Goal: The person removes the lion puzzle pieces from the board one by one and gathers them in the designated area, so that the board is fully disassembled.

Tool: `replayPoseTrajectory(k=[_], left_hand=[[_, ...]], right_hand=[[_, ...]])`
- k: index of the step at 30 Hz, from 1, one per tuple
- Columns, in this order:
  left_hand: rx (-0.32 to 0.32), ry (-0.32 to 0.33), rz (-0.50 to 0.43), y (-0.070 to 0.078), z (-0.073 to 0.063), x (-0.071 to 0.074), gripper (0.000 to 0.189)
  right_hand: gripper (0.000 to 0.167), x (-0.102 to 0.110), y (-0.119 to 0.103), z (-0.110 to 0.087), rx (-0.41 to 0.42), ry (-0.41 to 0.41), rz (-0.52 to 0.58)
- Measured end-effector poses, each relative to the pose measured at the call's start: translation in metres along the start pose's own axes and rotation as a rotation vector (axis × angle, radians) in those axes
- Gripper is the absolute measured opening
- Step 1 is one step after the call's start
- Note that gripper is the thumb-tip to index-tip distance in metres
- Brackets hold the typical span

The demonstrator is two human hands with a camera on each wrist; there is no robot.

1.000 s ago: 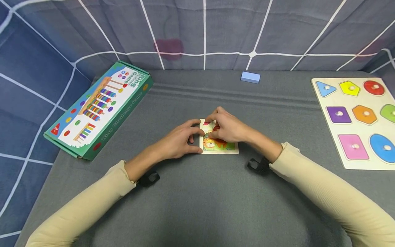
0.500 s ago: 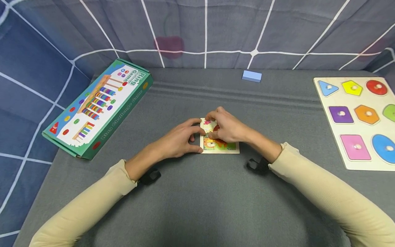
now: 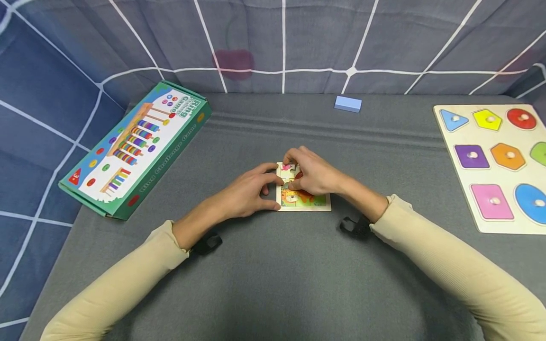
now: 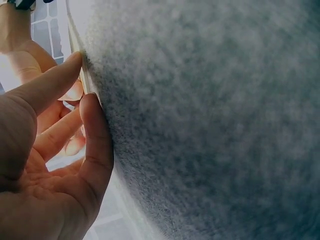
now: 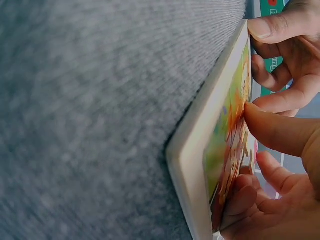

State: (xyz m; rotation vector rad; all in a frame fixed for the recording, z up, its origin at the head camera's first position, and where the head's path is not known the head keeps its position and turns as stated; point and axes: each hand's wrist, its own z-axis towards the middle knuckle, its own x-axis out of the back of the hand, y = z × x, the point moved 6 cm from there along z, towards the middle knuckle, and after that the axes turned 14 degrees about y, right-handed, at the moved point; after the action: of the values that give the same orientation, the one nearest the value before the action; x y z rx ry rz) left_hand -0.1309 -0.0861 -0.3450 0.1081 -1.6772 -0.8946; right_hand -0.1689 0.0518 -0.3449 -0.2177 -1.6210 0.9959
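Note:
A small jigsaw puzzle (image 3: 304, 202) in a pale wooden tray lies mid-table, showing an orange animal on green. My left hand (image 3: 249, 192) holds the tray's left side, thumb at the near corner and fingers along the edge; the left wrist view shows the fingertips against that edge. My right hand (image 3: 317, 175) reaches over the picture with its thumb and curled fingers on a reddish-brown puzzle piece (image 5: 218, 212). From the right wrist, the thumb touches the picture's face while the fingers bend at its far side. The right hand hides much of the picture.
A green ring game box (image 3: 136, 151) lies slanted at the left. Toward the back sits a small blue block (image 3: 347, 104). On the right is a wooden board (image 3: 462, 173) with colourful knobbed shapes. A gridded cloth (image 3: 315, 42) hangs behind the table.
The right hand's fingers have shifted very slightly away from the puzzle's upper left, where more piece outline now shows. The left hand stays at the tray's edge.

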Motion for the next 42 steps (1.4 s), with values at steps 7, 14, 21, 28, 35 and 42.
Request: replayPoseTrajectory(k=[7, 14, 21, 28, 35, 42], left_hand=[[-0.009, -0.024, -0.006, -0.001, -0.003, 0.002, 0.051], [-0.026, -0.011, -0.023, -0.001, -0.002, 0.003, 0.05], [-0.026, -0.014, -0.024, -0.002, -0.001, 0.001, 0.049], [-0.023, -0.01, -0.016, -0.002, 0.001, 0.001, 0.049], [0.003, -0.017, -0.014, -0.003, 0.001, 0.002, 0.048], [-0.007, 0.005, -0.028, -0.004, 0.003, 0.002, 0.045]], right_hand=[[0.049, -0.001, 0.0, 0.001, 0.002, -0.003, -0.003], [0.042, 0.002, 0.001, 0.002, 0.018, 0.027, -0.021], [0.04, 0.004, -0.001, 0.003, 0.069, 0.023, -0.047], [0.036, 0.011, 0.001, 0.001, 0.104, 0.052, -0.005], [0.035, 0.022, 0.002, -0.005, 0.104, 0.054, 0.034], [0.036, 0.035, -0.001, -0.014, 0.174, 0.058, 0.051]])
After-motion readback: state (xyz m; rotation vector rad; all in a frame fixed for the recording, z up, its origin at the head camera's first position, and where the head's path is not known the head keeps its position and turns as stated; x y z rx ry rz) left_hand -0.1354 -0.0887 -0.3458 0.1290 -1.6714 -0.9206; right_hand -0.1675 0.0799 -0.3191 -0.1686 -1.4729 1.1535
